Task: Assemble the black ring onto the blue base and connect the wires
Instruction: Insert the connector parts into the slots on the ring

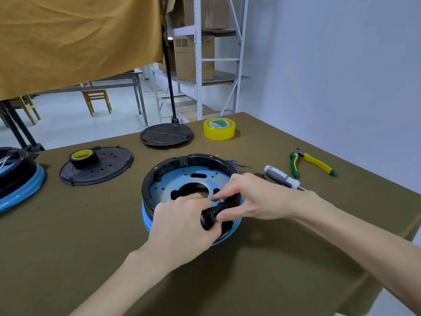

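Note:
The blue base [173, 183] sits in the middle of the olive table, its blue rim showing at the near left. The black ring [150, 179] stands around the base's edge. A small black part [210, 215] lies inside the near side of the ring. My left hand [182, 224] and my right hand [255, 197] both pinch this part from either side. Thin blue wires [237, 163] stick out past the ring's far right edge. What the fingertips touch under the part is hidden.
A black cover with a roll of black tape [83, 157] lies left. Another black disc [166, 134] and a yellow tape roll [219, 128] are at the back. A screwdriver [281, 176] and pliers [312, 163] lie right. A second blue-and-black unit [20, 176] sits far left.

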### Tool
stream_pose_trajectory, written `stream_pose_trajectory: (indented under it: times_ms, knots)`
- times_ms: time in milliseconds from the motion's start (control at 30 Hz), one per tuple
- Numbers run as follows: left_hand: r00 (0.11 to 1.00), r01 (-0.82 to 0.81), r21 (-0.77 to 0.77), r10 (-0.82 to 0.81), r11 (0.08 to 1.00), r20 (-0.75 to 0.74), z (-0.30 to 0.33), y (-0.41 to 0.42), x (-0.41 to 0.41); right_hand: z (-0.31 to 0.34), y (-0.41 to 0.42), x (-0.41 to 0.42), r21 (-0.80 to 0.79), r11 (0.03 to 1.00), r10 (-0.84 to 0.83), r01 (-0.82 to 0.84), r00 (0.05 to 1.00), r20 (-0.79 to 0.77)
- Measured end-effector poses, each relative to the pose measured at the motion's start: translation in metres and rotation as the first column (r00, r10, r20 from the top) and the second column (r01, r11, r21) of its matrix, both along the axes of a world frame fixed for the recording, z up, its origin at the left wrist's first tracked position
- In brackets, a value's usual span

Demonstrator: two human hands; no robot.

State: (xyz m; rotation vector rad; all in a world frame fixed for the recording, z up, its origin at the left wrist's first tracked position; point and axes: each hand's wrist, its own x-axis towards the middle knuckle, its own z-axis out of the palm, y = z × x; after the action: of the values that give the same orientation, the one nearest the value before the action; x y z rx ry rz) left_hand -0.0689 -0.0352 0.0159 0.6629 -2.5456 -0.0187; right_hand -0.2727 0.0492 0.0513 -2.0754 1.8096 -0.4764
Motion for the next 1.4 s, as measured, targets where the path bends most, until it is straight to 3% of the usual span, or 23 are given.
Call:
stream_pose_trajectory:
  times_ms: [133,533,733,833,900,933,1000,1100,1267,1400]
  knots:
    - [1.0,-0.009,-0.028,0.01,1.0,0.028,-0.002,-0.004,0.0,-0.004,-0.004,-0.003,-0.023,0.999,0.018,-0.021,0.99,-0.14]
    - [0.999,-0.013,-0.032,0.015,0.999,0.036,-0.002,-0.009,-0.001,-0.012,-0.005,0.0,-0.119,0.992,0.036,-0.046,0.996,-0.083]
    - [0.999,0.031,-0.023,-0.03,0.999,0.021,-0.002,-0.01,0.0,-0.024,0.003,0.002,-0.207,0.974,-0.109,0.093,0.992,-0.064]
    - [0.999,0.035,-0.011,-0.034,0.999,0.016,-0.001,-0.009,0.0,-0.033,0.016,-0.002,-0.388,0.863,-0.267,0.325,0.944,0.196]
    - [1.0,0.026,0.008,-0.026,1.0,0.016,0.0,-0.009,0.001,-0.036,0.025,-0.016,-0.512,0.713,-0.476,0.479,0.867,0.147]
    - [1.0,0.021,0.013,-0.021,1.0,0.017,0.0,-0.009,0.001,-0.035,0.03,-0.024,-0.499,0.671,-0.615,0.548,0.788,0.038]
    - [1.0,0.013,0.012,-0.013,1.0,0.014,-0.001,-0.009,0.001,-0.036,0.043,-0.035,-0.326,0.63,-0.776,0.705,0.593,-0.216]
    - [1.0,0.023,0.005,-0.023,1.0,-0.004,-0.002,-0.007,0.0,-0.044,0.06,-0.038,-0.212,0.576,-0.786,0.79,0.463,-0.409]
    - [0.999,0.02,-0.025,-0.021,0.999,-0.03,-0.002,-0.005,-0.001,-0.05,0.067,-0.039,-0.24,0.544,-0.826,0.804,0.464,-0.319]
    - [1.0,0.013,-0.054,-0.014,0.998,-0.022,0.0,-0.004,0.001,-0.05,0.072,-0.047,-0.205,0.584,-0.809,0.785,0.583,-0.075]
